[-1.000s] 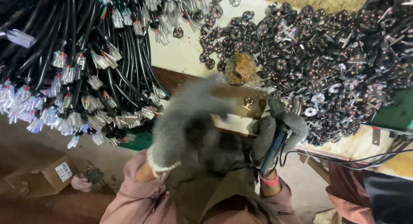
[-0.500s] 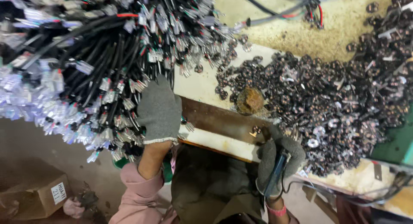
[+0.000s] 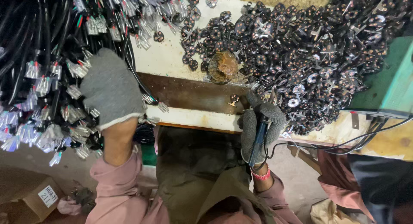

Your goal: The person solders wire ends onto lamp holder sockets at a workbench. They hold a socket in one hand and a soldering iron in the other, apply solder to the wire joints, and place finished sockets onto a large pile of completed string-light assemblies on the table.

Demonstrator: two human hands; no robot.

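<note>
Landmark: rusty brown lump (image 3: 223,67) on the bench edge. Left hand (image 3: 112,90), grey-gloved, lies well left of the lump, palm down in the bundle of black cables (image 3: 51,64) with clear-sleeved terminals — fingers buried among the wires, so whether they pinch one cannot be told. Right hand (image 3: 260,125), also gloved, sits just below and right of the lump, fingers wrapped tight around a dark-handled tool (image 3: 258,142) — its cord trails right. Heap of small black plug inserts (image 3: 309,47) spreads right of the lump.
</note>
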